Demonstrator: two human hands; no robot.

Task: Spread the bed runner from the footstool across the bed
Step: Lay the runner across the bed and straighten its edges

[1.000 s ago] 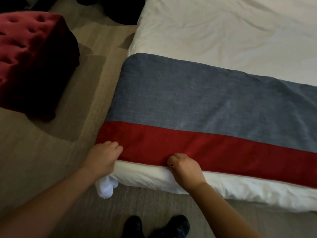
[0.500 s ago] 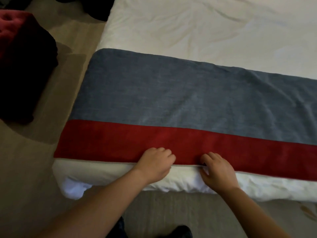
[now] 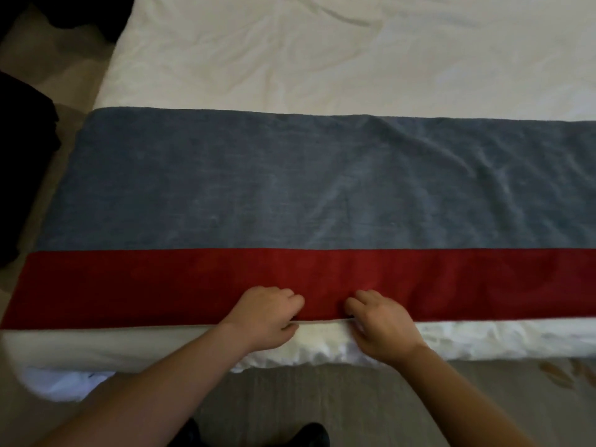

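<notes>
Bed edge (image 3: 483,338): left hand (image 3: 267,314), right hand (image 3: 380,324) seemingly pinch runner (image 3: 290,188); fingertips hidden.

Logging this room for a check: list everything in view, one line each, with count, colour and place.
runner: 1, grey-blue with a red band, flat across the bed's foot
bed: 1, white, fills the upper frame
footstool: 1, dark, left edge, on the floor
dark shape: 1, black, top left; cannot tell what it is
floor: 1, beige, left and bottom
shoes: 2, black, bottom centre
left hand: 1, grips the runner's near hem
right hand: 1, beside it, pinches the same hem
</notes>
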